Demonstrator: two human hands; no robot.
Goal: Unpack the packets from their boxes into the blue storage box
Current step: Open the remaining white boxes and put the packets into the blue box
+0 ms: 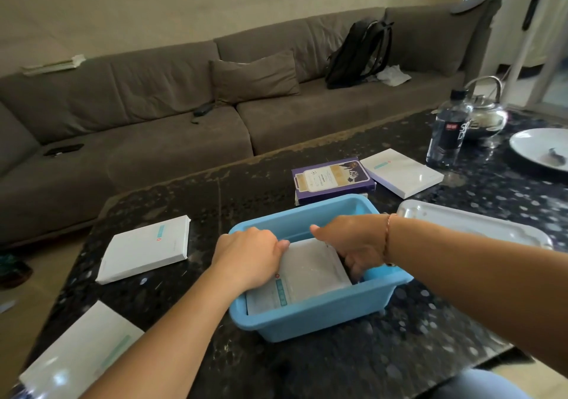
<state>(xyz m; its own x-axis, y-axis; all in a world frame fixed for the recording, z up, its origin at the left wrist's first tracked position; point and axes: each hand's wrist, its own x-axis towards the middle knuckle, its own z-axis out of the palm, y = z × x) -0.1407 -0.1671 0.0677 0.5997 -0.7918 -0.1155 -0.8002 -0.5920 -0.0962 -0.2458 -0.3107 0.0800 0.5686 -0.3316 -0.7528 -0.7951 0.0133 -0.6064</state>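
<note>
Nearest: white box (80, 356) at the table's (353, 365) near-left corner, partly out of view.
Left hand: left hand (249, 255) inside the blue storage box (310, 314), fingers curled over the far-left edge of the packets (310, 271), gripping.
Right hand: right hand (352, 243) at the right edge of the same packets, fingers curled down beside them; bracelet (388, 238) on the wrist.
Task's thing: white packets lying flat in the bin, between both hands, teal-striped end toward the camera.
Step in hand, judged: seating the stack; best pressed level, edges squared to the walls.
Left edge: second white box (144, 249).
Far side: purple box (333, 177) just beyond the bin, another white box (402, 171) beside it.
Right edge: clear lid (470, 223), water bottle (448, 134), kettle (487, 112), plate (541, 148).
</note>
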